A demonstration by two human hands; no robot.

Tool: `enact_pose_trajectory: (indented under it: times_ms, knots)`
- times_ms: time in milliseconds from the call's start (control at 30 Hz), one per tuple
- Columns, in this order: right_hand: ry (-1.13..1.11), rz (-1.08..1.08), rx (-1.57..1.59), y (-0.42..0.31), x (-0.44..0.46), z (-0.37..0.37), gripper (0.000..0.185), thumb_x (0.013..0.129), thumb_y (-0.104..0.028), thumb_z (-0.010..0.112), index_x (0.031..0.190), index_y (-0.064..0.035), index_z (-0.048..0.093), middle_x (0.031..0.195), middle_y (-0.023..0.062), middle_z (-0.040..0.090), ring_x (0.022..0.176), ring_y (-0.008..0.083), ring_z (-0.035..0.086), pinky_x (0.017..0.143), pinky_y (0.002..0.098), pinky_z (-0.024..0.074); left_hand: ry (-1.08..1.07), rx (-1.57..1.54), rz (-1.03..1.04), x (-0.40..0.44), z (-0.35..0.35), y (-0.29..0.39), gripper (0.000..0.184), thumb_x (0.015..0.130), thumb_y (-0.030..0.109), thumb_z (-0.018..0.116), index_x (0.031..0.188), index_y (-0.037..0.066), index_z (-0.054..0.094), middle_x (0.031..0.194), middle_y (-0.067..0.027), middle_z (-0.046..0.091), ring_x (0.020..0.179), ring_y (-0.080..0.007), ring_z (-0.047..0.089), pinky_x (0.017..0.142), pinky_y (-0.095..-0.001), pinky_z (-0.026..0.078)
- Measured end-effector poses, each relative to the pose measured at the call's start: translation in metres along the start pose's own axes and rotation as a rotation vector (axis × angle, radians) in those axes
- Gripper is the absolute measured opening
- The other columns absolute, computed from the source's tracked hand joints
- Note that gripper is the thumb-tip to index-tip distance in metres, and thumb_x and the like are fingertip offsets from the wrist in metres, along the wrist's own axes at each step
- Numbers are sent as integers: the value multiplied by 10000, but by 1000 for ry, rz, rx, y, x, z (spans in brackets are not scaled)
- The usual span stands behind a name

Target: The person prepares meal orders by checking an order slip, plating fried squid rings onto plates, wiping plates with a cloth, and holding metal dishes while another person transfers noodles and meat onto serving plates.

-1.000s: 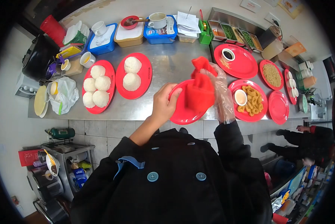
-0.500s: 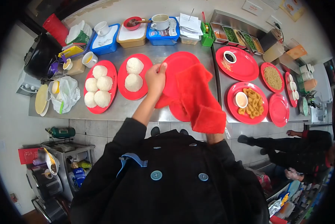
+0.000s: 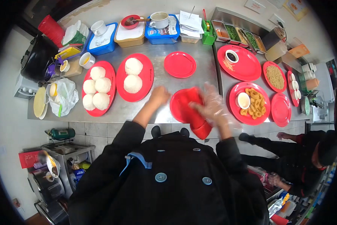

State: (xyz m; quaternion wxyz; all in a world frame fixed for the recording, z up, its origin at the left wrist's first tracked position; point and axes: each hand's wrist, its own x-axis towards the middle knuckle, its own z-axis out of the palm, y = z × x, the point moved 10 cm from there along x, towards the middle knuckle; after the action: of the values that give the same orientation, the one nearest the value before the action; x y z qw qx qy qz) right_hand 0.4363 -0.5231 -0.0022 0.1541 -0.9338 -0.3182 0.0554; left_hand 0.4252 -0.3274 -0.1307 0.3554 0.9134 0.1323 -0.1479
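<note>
My right hand (image 3: 212,107), in a clear plastic glove and blurred by motion, grips a red cloth (image 3: 198,125). The cloth hangs over a small red plate (image 3: 177,110) near the counter's front edge and covers its right side. My left hand (image 3: 160,96) is bare and closed, just left of that plate, with nothing visible in it. Farther back lies another small red plate (image 3: 180,65) with nothing on it. To the left, a red oval plate (image 3: 149,71) bears two rice mounds (image 3: 133,83), beside another oval plate (image 3: 110,71) with several rice mounds (image 3: 102,85).
On the right are a plate of fried rings (image 3: 255,101), a plate with dark sauce (image 3: 232,56) and a noodle plate (image 3: 275,78). Tubs (image 3: 162,35) and a green holder (image 3: 208,35) line the back. A co-worker (image 3: 288,157) stands at lower right.
The plate that my left hand held up now lies at the back of the counter, and that hand has come down toward me. The cloth has bunched up in my right hand over the nearer plate.
</note>
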Motion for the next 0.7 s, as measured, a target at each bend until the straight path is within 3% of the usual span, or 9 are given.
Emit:
enact_pose_trajectory:
  times_ms: [33,67,200,300,400,567,633,667,700]
  knots:
    - [-245,53,96,-4,3,39,890,722,-554,596,1364,-17,294,1424,270,181,1337,378,168,1055,524,154,-177,-90,-64,-19,23,-4,100,714,101,654,727,6,624,643,-123,635,582,-164,642,533,-342,521]
    - [-97,6,43,-25,-5,49,879,748,-544,575,1379,-25,251,1414,291,168,1305,447,192,1054,527,172,-202,-593,-168,-38,43,-11,33,722,-13,585,721,-45,593,639,-154,621,560,-200,640,517,-318,546]
    - [-79,-37,10,-47,-3,83,837,769,-462,588,1391,-39,220,1432,274,135,1310,458,164,1056,549,149,-98,-783,-154,-39,51,-26,94,805,-21,534,742,-62,589,662,-145,615,573,-200,634,517,-310,560]
    - [-105,-97,78,-49,-10,80,722,744,-336,630,1333,-29,347,1391,233,289,1287,379,285,1058,529,195,-19,-925,-143,-43,52,-28,118,829,20,558,741,-49,596,659,-125,615,568,-179,627,505,-301,553]
    - [-256,-580,189,-66,-56,85,605,679,-244,664,1247,-120,497,1337,130,418,1246,277,383,1075,481,219,21,-817,-149,-48,47,-23,121,818,56,610,773,-56,599,646,-114,612,553,-163,624,482,-282,546]
    - [-546,-425,179,-37,-63,58,601,667,-233,652,1227,-74,505,1321,169,423,1187,315,441,1050,482,270,25,-761,-109,-46,42,-16,149,810,70,633,794,-71,589,637,-125,609,553,-168,629,470,-274,545]
    - [-163,-71,336,-16,-32,0,628,705,-284,640,1256,-37,467,1353,214,362,1225,356,387,1028,512,276,-1,-782,-108,-48,42,-14,136,811,61,627,800,-68,585,644,-130,609,553,-171,629,476,-278,549]
    - [-105,-128,-37,-41,-24,-20,690,735,-355,627,1299,-23,409,1390,245,278,1258,404,317,1014,546,258,-16,-781,-109,-48,41,-14,123,818,52,611,805,-68,586,655,-130,614,558,-175,633,485,-280,553]
    - [-99,-125,-40,-49,-19,-5,690,735,-355,627,1299,-23,409,1390,245,278,1258,404,317,1014,546,258,-17,-779,-101,-47,41,-14,123,818,52,611,805,-68,586,655,-130,614,558,-175,633,485,-280,553]
